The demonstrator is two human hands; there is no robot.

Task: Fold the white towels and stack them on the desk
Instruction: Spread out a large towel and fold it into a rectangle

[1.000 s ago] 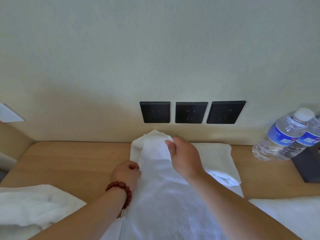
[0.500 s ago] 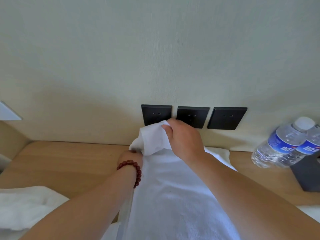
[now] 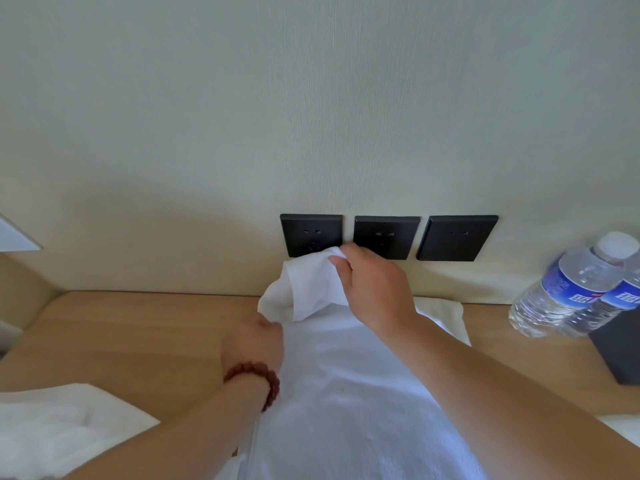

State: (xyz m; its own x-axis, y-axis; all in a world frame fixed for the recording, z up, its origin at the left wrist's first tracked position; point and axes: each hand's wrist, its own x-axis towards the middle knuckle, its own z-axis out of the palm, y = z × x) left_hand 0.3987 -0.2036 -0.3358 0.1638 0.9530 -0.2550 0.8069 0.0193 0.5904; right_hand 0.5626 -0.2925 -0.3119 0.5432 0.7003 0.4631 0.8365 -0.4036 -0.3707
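A long white towel (image 3: 349, 393) stretches from the near edge toward the wall over the wooden desk (image 3: 138, 330). My right hand (image 3: 370, 289) pinches its far corner and holds it raised in front of the sockets. My left hand (image 3: 252, 337), with a dark red bead bracelet on the wrist, grips the towel's left edge lower down, near the desk. A folded white towel (image 3: 443, 313) lies behind my right forearm by the wall. Another white towel (image 3: 59, 427) lies crumpled at the near left.
Three black wall sockets (image 3: 386, 237) sit just above the desk. Two water bottles (image 3: 571, 289) lean on a dark box (image 3: 620, 351) at the right. More white cloth (image 3: 623, 427) shows at the near right edge.
My right hand has lifted the towel's corner up and away toward the sockets. My left hand has slid forward along the left edge, and the view has tilted a little.
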